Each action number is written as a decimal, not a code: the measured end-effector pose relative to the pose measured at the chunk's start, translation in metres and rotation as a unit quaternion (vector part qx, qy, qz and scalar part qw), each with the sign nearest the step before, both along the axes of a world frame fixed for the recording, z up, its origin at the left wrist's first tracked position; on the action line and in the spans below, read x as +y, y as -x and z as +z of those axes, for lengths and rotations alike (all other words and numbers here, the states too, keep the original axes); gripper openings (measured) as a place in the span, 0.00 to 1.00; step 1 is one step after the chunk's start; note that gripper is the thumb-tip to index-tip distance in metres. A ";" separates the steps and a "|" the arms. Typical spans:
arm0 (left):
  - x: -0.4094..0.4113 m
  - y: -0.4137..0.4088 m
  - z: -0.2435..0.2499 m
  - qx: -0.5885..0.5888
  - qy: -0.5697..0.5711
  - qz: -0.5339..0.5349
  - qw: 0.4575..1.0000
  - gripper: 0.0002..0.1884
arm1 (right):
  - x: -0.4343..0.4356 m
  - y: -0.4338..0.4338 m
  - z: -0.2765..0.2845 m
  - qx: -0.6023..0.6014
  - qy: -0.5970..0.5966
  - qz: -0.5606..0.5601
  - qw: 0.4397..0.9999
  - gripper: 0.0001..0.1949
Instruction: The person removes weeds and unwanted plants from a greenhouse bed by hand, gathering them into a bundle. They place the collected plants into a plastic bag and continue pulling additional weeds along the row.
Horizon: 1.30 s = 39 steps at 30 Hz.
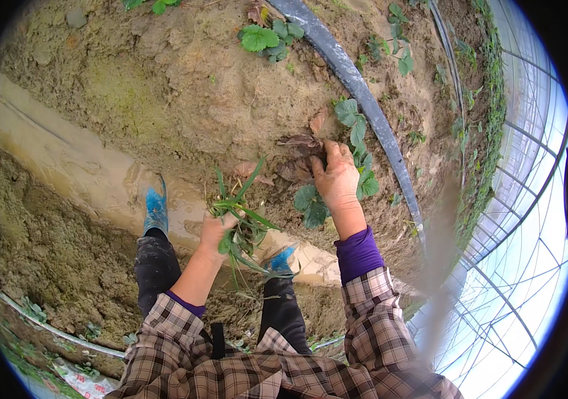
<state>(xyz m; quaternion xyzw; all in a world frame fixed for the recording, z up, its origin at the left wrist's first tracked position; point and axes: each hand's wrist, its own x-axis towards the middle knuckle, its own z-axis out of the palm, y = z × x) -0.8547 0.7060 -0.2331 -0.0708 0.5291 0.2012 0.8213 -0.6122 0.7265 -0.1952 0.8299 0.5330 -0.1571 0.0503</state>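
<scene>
My left hand [218,230] is closed around a bunch of pulled green weeds [250,234], with long grass blades sticking out above and below the fist. My right hand [334,172] reaches down to the soil bed, fingers bent at withered brown leaves [300,168] beside a strawberry plant [351,117]. The fingertips are partly hidden among the leaves, so a grip on them is not clear. Green strawberry leaves [311,204] lie just below that hand, and more show to its right.
A dark irrigation hose [358,85] curves along the bed past the plants. Muddy water fills the furrow [79,164], where my blue boots [156,207] stand. Another strawberry plant [264,39] grows farther up. Greenhouse film on a frame [518,199] rises at right.
</scene>
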 end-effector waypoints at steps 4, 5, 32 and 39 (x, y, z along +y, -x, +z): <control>-0.003 -0.001 -0.012 -0.008 0.003 -0.001 1.000 0.07 | -0.005 -0.006 -0.010 0.022 -0.069 0.003 0.997 0.05; -0.002 -0.001 -0.014 -0.013 0.007 0.004 1.000 0.08 | -0.006 -0.007 -0.012 0.029 -0.085 0.008 0.996 0.05; 0.009 -0.005 -0.026 -0.035 -0.011 -0.112 0.993 0.16 | -0.011 -0.097 -0.002 0.369 -0.240 -0.413 0.798 0.05; 0.005 -0.005 -0.027 -0.049 -0.029 -0.138 0.989 0.20 | 0.030 -0.125 0.089 0.357 -0.370 -0.349 0.783 0.04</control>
